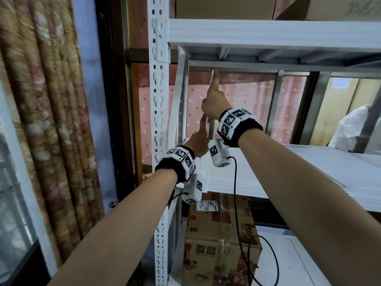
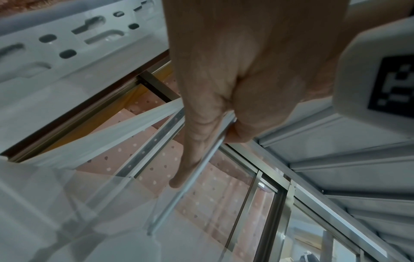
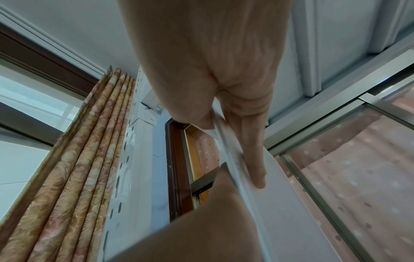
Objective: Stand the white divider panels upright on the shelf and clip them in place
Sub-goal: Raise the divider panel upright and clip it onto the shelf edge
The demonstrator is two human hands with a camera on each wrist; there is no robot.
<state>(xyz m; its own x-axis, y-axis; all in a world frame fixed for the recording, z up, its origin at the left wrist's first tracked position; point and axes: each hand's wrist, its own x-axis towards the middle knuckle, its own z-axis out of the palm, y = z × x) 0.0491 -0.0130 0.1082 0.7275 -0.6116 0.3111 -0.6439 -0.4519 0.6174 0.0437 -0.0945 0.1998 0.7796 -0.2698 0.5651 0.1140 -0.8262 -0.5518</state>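
Note:
A thin white divider panel (image 1: pixel 212 78) stands upright and edge-on at the left end of the shelf (image 1: pixel 309 162), its top close under the upper shelf (image 1: pixel 268 32). My right hand (image 1: pixel 214 100) holds it high, with the index finger straight up along its right face. Lower down, my left hand (image 1: pixel 199 139) holds the same front edge. In the left wrist view the left hand (image 2: pixel 224 88) pinches the panel's edge (image 2: pixel 192 179) between thumb and index finger. In the right wrist view the right hand (image 3: pixel 212 62) pinches the panel (image 3: pixel 291 203). No clip shows.
The white slotted upright post (image 1: pixel 157 100) stands just left of the hands. Cardboard boxes (image 1: pixel 220 240) sit under the shelf and more boxes (image 1: pixel 224 7) on top. A patterned curtain (image 1: pixel 41 120) hangs at the left. A black cable (image 1: pixel 237 203) dangles from the right wrist.

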